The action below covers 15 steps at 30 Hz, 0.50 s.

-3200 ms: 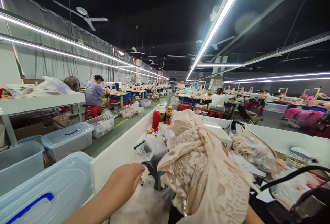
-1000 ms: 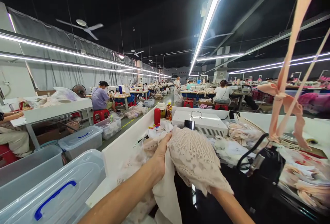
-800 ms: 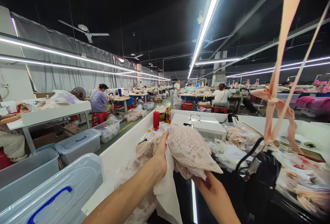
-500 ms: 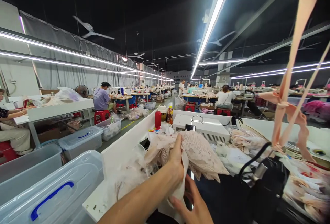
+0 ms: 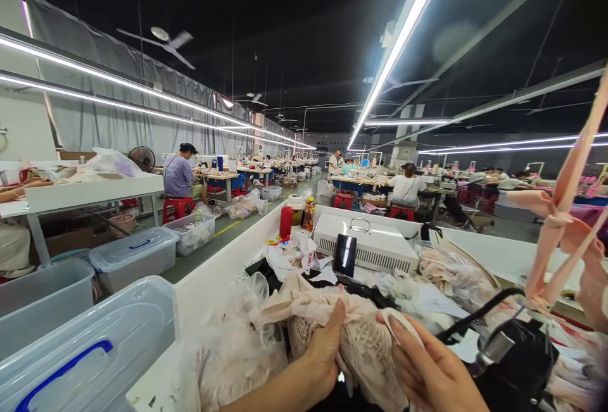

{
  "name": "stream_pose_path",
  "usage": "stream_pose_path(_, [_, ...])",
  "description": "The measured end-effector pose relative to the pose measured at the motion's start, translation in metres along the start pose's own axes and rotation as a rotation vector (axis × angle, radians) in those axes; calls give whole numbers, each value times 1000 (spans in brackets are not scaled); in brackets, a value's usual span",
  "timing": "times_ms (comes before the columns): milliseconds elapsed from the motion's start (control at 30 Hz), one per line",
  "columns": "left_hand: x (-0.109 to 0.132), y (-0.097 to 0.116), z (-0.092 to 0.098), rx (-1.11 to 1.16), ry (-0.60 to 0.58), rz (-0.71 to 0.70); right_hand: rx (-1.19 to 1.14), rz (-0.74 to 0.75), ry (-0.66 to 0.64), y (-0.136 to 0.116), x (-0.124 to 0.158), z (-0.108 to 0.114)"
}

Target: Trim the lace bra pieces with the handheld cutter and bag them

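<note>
A beige lace garment [image 5: 365,342] with a smooth fabric edge hangs bunched between my hands, low in the view. My left hand [image 5: 323,355] grips it near the middle, thumb on top and the other fingers hidden behind the cloth. On the right, my right hand [image 5: 427,361] pinches a pale edge of the fabric between thumb and fingers. Clear plastic bags [image 5: 237,349] lie just left of the garment. Behind it, a dark phone [image 5: 344,255] leans against a white metal box [image 5: 368,239].
A black sewing machine part [image 5: 515,355] stands at right, with peach fabric strips [image 5: 560,228] hanging above. Bagged beige pieces [image 5: 456,273] lie behind. A red spool [image 5: 285,222] and jars stand at the back. Lidded plastic bins [image 5: 90,342] are at left. Co-workers sit farther off.
The garment has come lower and is turned, with its edge spread between my hands. My right hand has risen to the right and now pinches the edge. The view has shifted slightly.
</note>
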<state>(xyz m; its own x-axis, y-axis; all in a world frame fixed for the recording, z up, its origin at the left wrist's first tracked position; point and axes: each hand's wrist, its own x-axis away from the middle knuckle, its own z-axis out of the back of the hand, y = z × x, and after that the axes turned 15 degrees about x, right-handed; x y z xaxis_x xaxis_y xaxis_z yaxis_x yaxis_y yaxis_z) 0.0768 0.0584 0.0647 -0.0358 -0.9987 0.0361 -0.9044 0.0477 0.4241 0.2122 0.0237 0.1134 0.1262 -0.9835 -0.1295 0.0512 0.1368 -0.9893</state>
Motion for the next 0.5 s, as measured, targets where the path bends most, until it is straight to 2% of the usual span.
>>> stream_pose_path(200, [13, -5, 16, -32, -161, 39, 147, 17, 0, -39, -32, 6])
stream_pose_path(367, [7, -15, 27, -39, -132, 61, 216, 92, -56, -62, -47, -7])
stream_pose_path(500, [3, -21, 27, -8, -139, 83, 202, 123, -96, -72, -55, -15])
